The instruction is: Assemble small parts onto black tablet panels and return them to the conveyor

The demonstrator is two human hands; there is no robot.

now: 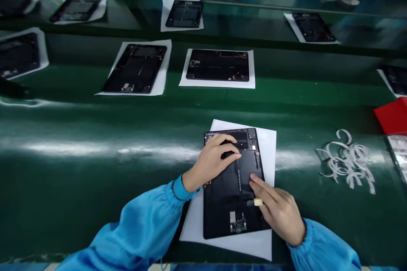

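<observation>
Blue sleeves point(146, 218) flank a tablet shell point(221, 199) near the green bench's point(79, 190) front edge, long axis pointing away.
Left hand point(210, 161), loosely curled, is over its far half; right hand point(281, 209), fingers together, touches its right side; whether either pinches anything, I cannot tell.

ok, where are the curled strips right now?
Head view, right side: the curled strips lie on the green table, right of the right hand and below-left of the red object.
</observation>
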